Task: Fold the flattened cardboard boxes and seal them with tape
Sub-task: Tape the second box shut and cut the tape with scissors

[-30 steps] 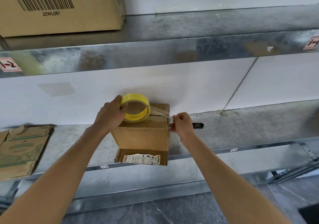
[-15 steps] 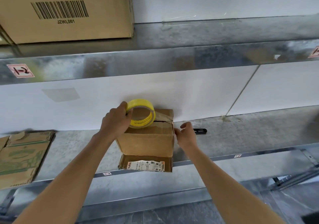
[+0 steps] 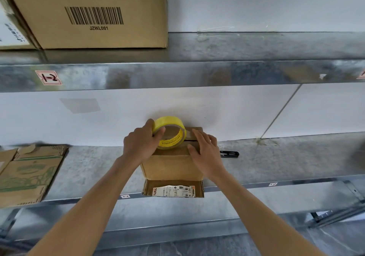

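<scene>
Setting: galvanised metal shelf (image 3: 286,157) against a white wall; I work at its front edge, beneath an upper shelf bearing a barcoded carton (image 3: 94,14).
Workpiece: small cardboard box (image 3: 171,167) stands upright on the shelf, its top flaps closed, its lower front flap (image 3: 173,190) hanging open over the shelf lip, with a printed label on it.
Left hand (image 3: 138,145): my fingers are curled round the yellow tape roll (image 3: 169,132), thumb on its outer face, the roll held on edge over the box top.
Right hand (image 3: 205,151): fingers spread flat and holding nothing, palm laid on the right end of the box top, over the tape strip (image 3: 190,135) that runs from the roll.
Step in hand: judged to be laying tape along the top seam.
Technique: I keep the strip taut and centred on the seam, press it down with the flat palm from the stuck end toward the roll, and brace the box so that it does not slide.
Nearby: black cutter (image 3: 229,154) just right of the box, within reach for the cut; flattened boxes (image 3: 27,172) wait well to the left.
Remaining: the bottom flap looks unsealed.
</scene>
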